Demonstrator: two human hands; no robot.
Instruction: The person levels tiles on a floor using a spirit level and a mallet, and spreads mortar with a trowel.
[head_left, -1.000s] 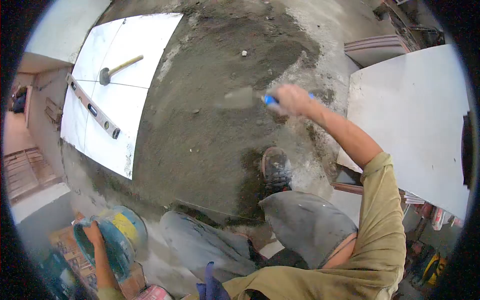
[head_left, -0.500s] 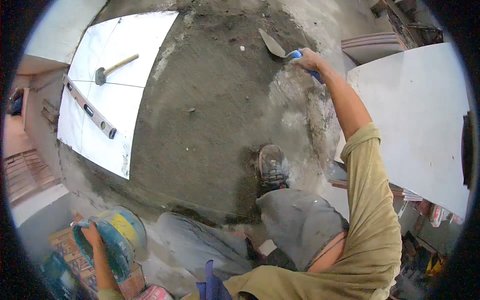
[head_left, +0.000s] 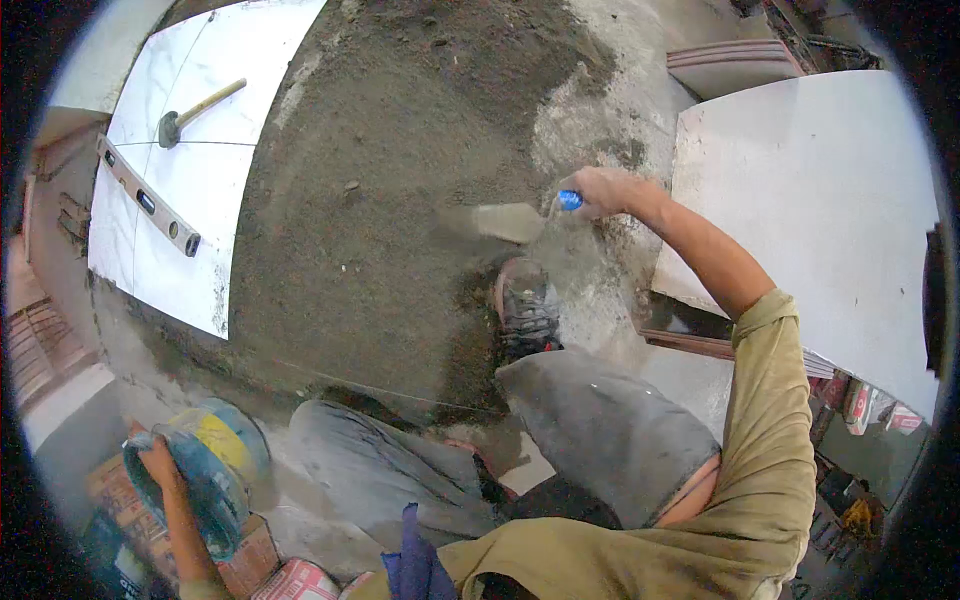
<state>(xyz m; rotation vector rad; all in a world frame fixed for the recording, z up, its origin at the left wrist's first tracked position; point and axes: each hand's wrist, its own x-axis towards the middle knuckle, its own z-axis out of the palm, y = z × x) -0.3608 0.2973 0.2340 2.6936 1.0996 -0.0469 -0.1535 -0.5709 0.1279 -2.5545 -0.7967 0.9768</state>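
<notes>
My right hand point(head_left: 605, 192) is wrapped round the blue handle of a trowel point(head_left: 508, 222). The trowel's blade is low over the grey mortar bed point(head_left: 380, 230), just beyond my shoe point(head_left: 525, 310), and its tip is smeared by motion. At the lower left, my left hand point(head_left: 158, 462) grips the rim of a tilted teal bucket point(head_left: 228, 505) with a yellow band. The bucket's inside is mostly out of sight.
White laid tiles point(head_left: 200, 215) at the left carry a mallet point(head_left: 170, 130) and a spirit level point(head_left: 147, 200). Large tiles point(head_left: 800, 200) are stacked at the right, with more leaning tiles point(head_left: 735, 65) behind. Cardboard boxes point(head_left: 250, 560) stand under the bucket.
My right hand has drawn the trowel back toward me, from the far edge of the mortar to near my shoe. The left hand keeps its hold on the bucket; the whole view has shifted slightly.
</notes>
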